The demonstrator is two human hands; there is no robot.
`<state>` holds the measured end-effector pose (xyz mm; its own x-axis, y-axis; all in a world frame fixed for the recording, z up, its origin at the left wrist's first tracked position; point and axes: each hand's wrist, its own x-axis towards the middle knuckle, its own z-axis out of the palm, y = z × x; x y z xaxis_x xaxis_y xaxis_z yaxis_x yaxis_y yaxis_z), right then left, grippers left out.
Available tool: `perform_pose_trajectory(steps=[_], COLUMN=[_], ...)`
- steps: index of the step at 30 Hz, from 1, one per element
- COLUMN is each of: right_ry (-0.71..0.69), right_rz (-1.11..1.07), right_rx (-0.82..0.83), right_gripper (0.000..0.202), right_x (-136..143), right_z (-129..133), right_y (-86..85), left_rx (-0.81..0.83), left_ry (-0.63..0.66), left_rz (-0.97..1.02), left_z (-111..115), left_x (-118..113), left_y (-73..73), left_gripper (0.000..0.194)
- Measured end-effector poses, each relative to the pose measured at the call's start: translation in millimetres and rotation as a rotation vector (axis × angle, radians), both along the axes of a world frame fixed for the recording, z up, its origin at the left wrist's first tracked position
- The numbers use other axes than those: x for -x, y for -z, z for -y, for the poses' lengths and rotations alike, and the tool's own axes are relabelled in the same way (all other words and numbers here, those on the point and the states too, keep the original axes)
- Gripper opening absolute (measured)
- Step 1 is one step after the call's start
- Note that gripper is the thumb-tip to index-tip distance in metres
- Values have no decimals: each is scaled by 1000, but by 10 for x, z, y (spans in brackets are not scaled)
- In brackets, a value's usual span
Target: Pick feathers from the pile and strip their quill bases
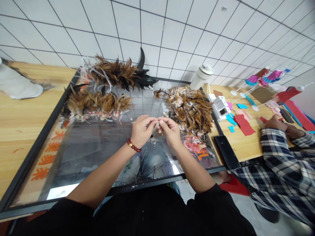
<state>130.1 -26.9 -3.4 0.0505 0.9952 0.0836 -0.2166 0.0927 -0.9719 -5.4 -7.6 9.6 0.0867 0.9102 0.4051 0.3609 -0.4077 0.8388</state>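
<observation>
My left hand, with a dark red bead bracelet at the wrist, meets my right hand over the middle of the glass panel. Fingers of both hands are pinched together, fingertip to fingertip. Something small and pale shows between them, too small to name. Just right of my right hand lies a big heap of brown feathers, with pink and red strands below it. A row of bundled brown feathers lies to the left.
Long brown and black feathers lie at the panel's back edge. A white bottle, a white socket block and a black phone are at the right. Beyond, a person in a checked shirt works near red paper.
</observation>
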Motion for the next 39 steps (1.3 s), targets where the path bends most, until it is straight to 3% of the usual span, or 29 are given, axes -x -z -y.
perform_pose_trajectory(steps=[5,13,15,19,21,27,33,39], right_ry=[32,188,203,156,108,79,34,86], right_rz=[-25,-212,-230,-296,-337,-334,-259,-224], right_rx=[24,51,53,50,80,100,60,69], right_gripper=[31,36,35,33,31,27,28,28], right_x=[-17,-115,-134,-135,-130,-100,-81,-124], right_z=[-34,-124,-138,-141,-137,-109,-84,-106], right_y=[3,47,59,59,52,26,-4,2], left_rx=[118,266,361,742,824,842,602,672], left_ry=[61,4,29,209,243,290,303,351], left_rz=[71,55,193,630,725,750,482,804], left_z=[-10,-93,-99,-104,-109,-130,-149,-176], left_x=[-11,3,-16,-38,-28,16,53,94], left_y=[44,63,61,15,-23,-84,-82,-101], left_gripper=[17,16,17,24,25,26,14,14])
